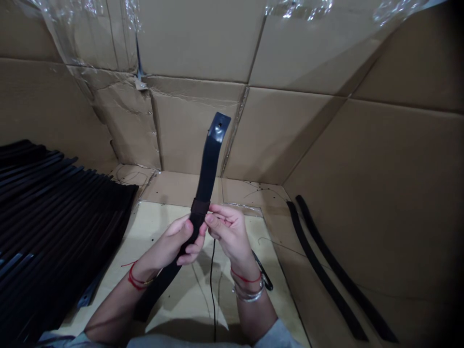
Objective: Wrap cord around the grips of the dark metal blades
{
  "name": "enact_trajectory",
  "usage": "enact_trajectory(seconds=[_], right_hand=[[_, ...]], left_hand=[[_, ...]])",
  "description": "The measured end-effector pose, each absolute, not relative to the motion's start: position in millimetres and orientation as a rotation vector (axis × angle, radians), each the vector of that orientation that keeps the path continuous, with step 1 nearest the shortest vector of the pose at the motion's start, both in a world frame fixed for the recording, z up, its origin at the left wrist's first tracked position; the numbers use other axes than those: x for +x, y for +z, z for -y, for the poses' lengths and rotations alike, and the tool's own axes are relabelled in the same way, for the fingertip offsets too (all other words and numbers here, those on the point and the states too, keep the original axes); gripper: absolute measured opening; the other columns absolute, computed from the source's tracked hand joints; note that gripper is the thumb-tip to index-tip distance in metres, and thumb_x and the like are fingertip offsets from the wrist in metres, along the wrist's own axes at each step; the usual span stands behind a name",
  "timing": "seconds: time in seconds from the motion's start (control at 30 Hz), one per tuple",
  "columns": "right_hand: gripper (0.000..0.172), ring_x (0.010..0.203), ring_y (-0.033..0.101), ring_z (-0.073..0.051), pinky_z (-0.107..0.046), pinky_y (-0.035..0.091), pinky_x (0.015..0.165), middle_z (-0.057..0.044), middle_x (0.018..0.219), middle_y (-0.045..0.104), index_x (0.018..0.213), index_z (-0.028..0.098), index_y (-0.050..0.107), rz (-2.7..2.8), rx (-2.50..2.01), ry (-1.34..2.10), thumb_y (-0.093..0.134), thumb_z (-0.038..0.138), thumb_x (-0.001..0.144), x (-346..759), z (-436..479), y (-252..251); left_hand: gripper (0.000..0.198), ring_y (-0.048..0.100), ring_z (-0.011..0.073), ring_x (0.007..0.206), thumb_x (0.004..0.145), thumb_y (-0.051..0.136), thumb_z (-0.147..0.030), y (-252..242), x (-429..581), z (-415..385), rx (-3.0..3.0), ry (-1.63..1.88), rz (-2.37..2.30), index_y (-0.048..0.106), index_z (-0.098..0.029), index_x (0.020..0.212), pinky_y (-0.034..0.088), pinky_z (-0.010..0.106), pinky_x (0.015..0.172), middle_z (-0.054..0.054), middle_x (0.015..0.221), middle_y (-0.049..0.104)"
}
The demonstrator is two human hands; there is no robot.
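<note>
A long, curved black strap (208, 166) runs diagonally up in front of me, its glossy upper end pierced by a small hole. Around its middle sits a dark brownish band (200, 206). My left hand (181, 241) is wrapped around the strap just below that band, thumb on top. With thumb and forefinger, my right hand (228, 229) pinches the strap's right edge beside the band; anything tiny between those fingertips is hidden. Partly behind my right wrist lies a slim black object (264, 273) whose kind I cannot make out.
A dense pile of black straps (65, 217) fills the left side. Two more black strips (326, 270) lie at the right against the cardboard wall (398, 193). A black cord (213, 290) runs down the pale board (159, 217) below my hands. Cardboard panels rise behind.
</note>
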State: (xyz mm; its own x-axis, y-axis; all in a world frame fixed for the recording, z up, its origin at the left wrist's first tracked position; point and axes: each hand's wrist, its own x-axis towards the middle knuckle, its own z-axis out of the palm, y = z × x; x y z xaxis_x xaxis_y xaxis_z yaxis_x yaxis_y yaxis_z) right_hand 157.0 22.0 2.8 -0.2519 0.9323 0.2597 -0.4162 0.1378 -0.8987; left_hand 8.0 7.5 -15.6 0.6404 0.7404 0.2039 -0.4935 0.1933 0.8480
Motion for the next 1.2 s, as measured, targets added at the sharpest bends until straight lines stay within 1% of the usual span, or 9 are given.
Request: enact_trajectory(seconds=[0.2, 0.3, 0.4, 0.5, 0.63, 0.83, 0.93, 1.13, 1.2], right_hand=[[0.046, 0.033, 0.049, -0.009, -0.019, 0.036, 0.033, 0.001, 0.051, 0.064, 0.097, 0.012, 0.073, 1.241, -0.577, 1.597, 0.079, 0.047, 0.068, 164, -33, -5], [0.042, 0.032, 0.051, -0.011, -0.021, 0.042, 0.033, 0.002, 0.051, 0.063, 0.101, 0.012, 0.071, 1.202, -0.642, 1.473, 0.079, 0.041, 0.072, 156, -33, -3], [0.035, 0.050, 0.061, -0.013, -0.024, 0.052, 0.047, -0.002, 0.065, 0.069, 0.100, 0.013, 0.072, 1.108, -0.737, 1.294, 0.077, 0.036, 0.074, 145, -27, 2], [0.034, 0.059, 0.060, -0.013, -0.023, 0.052, 0.055, -0.001, 0.064, 0.066, 0.097, 0.013, 0.074, 1.079, -0.771, 1.278, 0.079, 0.035, 0.071, 141, -21, 7], [0.036, 0.048, 0.052, -0.009, -0.019, 0.044, 0.044, 0.005, 0.052, 0.054, 0.101, 0.013, 0.072, 1.068, -0.714, 1.364, 0.078, 0.034, 0.073, 140, -19, 6], [0.027, 0.033, 0.054, -0.011, -0.020, 0.038, 0.032, 0.003, 0.047, 0.058, 0.081, 0.015, 0.067, 1.229, -0.658, 1.425, 0.063, 0.041, 0.087, 132, -21, -3], [0.030, 0.041, 0.057, -0.012, -0.020, 0.042, 0.038, 0.001, 0.052, 0.062, 0.072, 0.015, 0.066, 1.272, -0.688, 1.270, 0.064, 0.042, 0.085, 135, -22, -2], [0.041, 0.054, 0.057, -0.012, -0.024, 0.048, 0.051, 0.002, 0.059, 0.060, 0.097, 0.015, 0.073, 1.296, -0.681, 1.365, 0.077, 0.046, 0.072, 146, -16, 9], [0.037, 0.052, 0.057, -0.013, -0.025, 0.049, 0.049, 0.000, 0.060, 0.063, 0.093, 0.015, 0.073, 1.249, -0.728, 1.311, 0.078, 0.045, 0.071, 145, -15, 9]], left_hand=[[0.058, 0.043, 0.0078, 0.033, 0.088, 0.036, -0.068, -26, 14, -22, 0.994, 0.566, -0.131, 0.056, -0.014, 0.082, 0.035, 0.019, 0.033, -0.003, 0.052, 0.047], [0.050, 0.054, 0.0105, 0.050, 0.089, 0.044, -0.061, -21, 22, -21, 1.168, 0.936, -0.591, 0.056, -0.013, 0.085, 0.043, 0.021, 0.048, 0.001, 0.062, 0.055], [0.035, 0.058, 0.0128, 0.065, 0.089, 0.055, -0.048, -16, 27, -12, 1.373, 1.342, -0.965, 0.050, -0.017, 0.105, 0.044, 0.022, 0.061, 0.001, 0.074, 0.061], [0.030, 0.057, 0.0133, 0.065, 0.092, 0.052, -0.041, -14, 24, -6, 1.607, 1.344, -1.127, 0.045, -0.020, 0.113, 0.042, 0.023, 0.061, 0.000, 0.076, 0.062], [0.017, 0.054, 0.0115, 0.057, 0.094, 0.047, -0.037, -15, 17, -6, 1.708, 1.396, -1.221, 0.048, -0.021, 0.095, 0.037, 0.021, 0.053, -0.002, 0.067, 0.059], [0.031, 0.049, 0.0083, 0.039, 0.097, 0.037, -0.046, -8, 19, -8, 1.285, 1.367, -0.882, 0.043, -0.020, 0.081, 0.040, 0.018, 0.041, -0.006, 0.052, 0.054], [0.033, 0.046, 0.0096, 0.029, 0.095, 0.039, -0.050, -8, 15, -14, 1.069, 1.182, -0.675, 0.045, -0.020, 0.084, 0.035, 0.017, 0.029, -0.006, 0.047, 0.055], [0.046, 0.025, 0.0069, 0.018, 0.090, 0.036, -0.063, -22, 5, -28, 0.970, 0.762, -0.408, 0.045, -0.019, 0.079, 0.022, 0.017, 0.022, -0.010, 0.035, 0.039], [0.053, 0.033, 0.0069, 0.025, 0.088, 0.035, -0.069, -22, 6, -28, 1.081, 0.739, -0.464, 0.047, -0.018, 0.078, 0.029, 0.018, 0.028, -0.008, 0.041, 0.042]])
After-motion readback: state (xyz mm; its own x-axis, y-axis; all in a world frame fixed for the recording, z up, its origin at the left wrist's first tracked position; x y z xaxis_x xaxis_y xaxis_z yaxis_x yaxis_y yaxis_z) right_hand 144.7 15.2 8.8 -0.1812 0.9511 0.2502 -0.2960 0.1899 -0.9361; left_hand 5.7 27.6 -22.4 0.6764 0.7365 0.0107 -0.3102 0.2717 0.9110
